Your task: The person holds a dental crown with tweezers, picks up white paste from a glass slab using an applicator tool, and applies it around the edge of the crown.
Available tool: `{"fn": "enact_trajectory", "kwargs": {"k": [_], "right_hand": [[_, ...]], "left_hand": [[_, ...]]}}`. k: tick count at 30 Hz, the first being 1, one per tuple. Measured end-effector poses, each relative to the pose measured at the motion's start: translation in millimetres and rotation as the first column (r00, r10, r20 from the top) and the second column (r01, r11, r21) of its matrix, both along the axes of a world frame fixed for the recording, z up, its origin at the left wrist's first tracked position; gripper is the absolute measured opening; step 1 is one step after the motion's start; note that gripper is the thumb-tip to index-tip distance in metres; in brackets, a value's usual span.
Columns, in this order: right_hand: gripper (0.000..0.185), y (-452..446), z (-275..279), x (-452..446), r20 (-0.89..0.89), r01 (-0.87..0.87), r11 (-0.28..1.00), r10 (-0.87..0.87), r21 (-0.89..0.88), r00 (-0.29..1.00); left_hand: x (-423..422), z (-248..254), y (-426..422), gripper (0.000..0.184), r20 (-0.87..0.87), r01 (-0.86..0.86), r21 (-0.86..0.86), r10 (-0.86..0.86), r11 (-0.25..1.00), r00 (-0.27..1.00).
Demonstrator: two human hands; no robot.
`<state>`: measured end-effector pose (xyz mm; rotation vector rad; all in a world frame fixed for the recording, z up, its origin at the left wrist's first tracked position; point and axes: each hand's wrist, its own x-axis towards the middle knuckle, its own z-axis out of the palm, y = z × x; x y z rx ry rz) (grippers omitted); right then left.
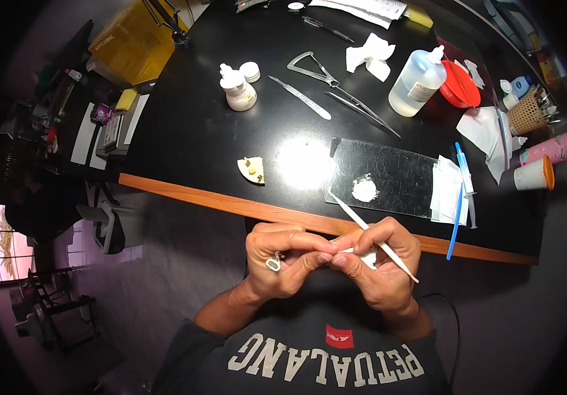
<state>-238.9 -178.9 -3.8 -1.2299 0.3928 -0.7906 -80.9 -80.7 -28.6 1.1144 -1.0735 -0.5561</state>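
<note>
My left hand (283, 260) is closed, and a small whitish piece with a grey end (273, 264) sticks out of its curled fingers. My right hand (385, 263) is closed around a thin white stick-shaped tool (398, 263), which slants up toward the table edge. The fingertips of both hands meet over a crumpled white tissue (366, 257), mostly hidden by the fingers. Beyond them, a scratched glass slab (395, 171) bears a patch of white powder (364, 189). A cream wedge-shaped piece with yellowish spots (251, 170) lies left of the slab.
Farther back on the black table (198, 138) are a small dropper bottle (239, 92), a scalpel (302, 99), a metal caliper (313, 69), tweezers (362, 113) and a large squeeze bottle (418, 82). Folded tissue (446, 191) and a blue-tipped syringe (466, 178) lie right of the slab.
</note>
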Motion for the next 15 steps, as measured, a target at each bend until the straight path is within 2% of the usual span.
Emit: {"fn": "enact_trajectory", "kwargs": {"k": [4, 8, 11, 13, 15], "right_hand": [[0.024, 1.2, -8.0, -7.7, -0.035, 0.001, 0.998, -0.003, -0.060, 0.999], [0.024, 0.3, -13.0, -8.6, -0.015, 0.012, 0.993, -0.014, -0.116, 1.000], [0.025, -5.6, -6.2, -9.4, -0.054, 0.087, 0.891, -0.124, -0.446, 0.991], [0.026, -5.0, -4.2, -10.3, -0.061, 0.098, 0.836, -0.155, -0.540, 0.986], [0.026, -5.3, -6.3, -12.2, -0.079, 0.087, 0.795, -0.167, -0.600, 0.983]], "left_hand": [[-3.9, 3.1, -0.7, 0.016, -0.020, -0.024, 0.052, 0.025, 0.998, 0.999], [-5.7, 1.3, -1.9, 0.009, -0.027, -0.018, 0.055, 0.019, 0.998, 0.999], [-7.5, 1.4, -1.2, 0.010, -0.060, -0.017, 0.093, 0.023, 0.996, 0.998], [-10.9, 1.4, 0.7, 0.011, -0.115, -0.025, 0.142, 0.042, 0.990, 0.992], [-9.3, 2.5, 3.9, 0.011, -0.058, -0.028, 0.186, 0.040, 0.982, 0.998]]}}
